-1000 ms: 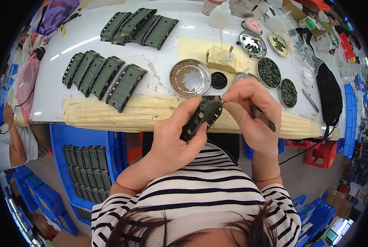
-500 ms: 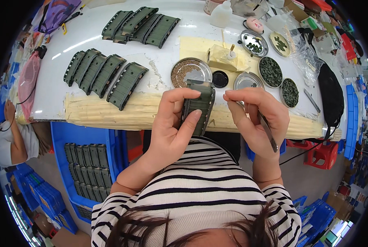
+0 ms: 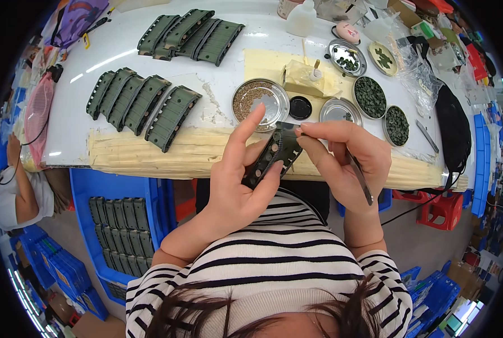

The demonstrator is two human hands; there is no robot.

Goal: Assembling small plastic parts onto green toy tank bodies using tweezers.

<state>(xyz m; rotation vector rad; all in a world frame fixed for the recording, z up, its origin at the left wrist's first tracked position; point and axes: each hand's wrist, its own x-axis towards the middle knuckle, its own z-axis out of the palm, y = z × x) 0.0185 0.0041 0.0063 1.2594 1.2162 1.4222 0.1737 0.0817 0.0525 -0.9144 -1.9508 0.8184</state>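
Clasping a green part (image 3: 273, 151), the left hand (image 3: 234, 183) half-curls; the pinched right hand (image 3: 344, 169) holds a metal tool (image 3: 363, 183)

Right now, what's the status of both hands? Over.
Left hand holding green part. Right hand at its far end, slim metal tool tucked in grip. Steel dish just beyond.

Matt, ridged, plastic-looking surface seen on held green part (image 3: 288, 147); same matt finish repeated on green parts (image 3: 175, 112) laid out at far left. Slim tool (image 3: 359, 176) at right made of smooth metal, dull sheen noted. Tabletop (image 3: 122, 56) glossed white, light streaks reflected. Near edge covered by wrinkled yellowish padding (image 3: 161, 152). Round dish (image 3: 277, 103) formed of shiny metal, rough brown grains (image 3: 243, 102) spread inside. Crate (image 3: 83, 194) at near left made of smooth blue plastic. Sweater (image 3: 257, 253) knitted in soft-looking cloth, ribbed at collar.
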